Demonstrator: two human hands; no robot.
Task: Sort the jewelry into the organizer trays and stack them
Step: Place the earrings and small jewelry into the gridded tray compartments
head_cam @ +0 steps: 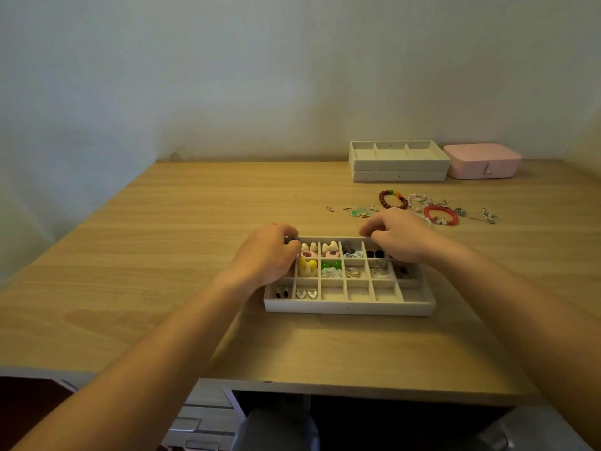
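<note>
A white organizer tray (349, 308) with many small compartments lies mid-table, holding earrings and beads in several cells. My left hand (266, 255) sits over its far-left corner, fingers curled, pinching a small dark piece (294, 241). My right hand (398, 237) rests over the far-right part, thumb and fingertips curled on the tray's back rim. Loose jewelry lies beyond: a dark red bead bracelet (393, 199), a red bracelet (441, 215), small earrings (357, 211) and silver pieces (487, 215).
Two more white trays (399, 161) are stacked at the back right against the wall, the top one with three compartments. A shut pink jewelry box (483, 161) stands right of them. The table's front edge (357, 387) is close to me.
</note>
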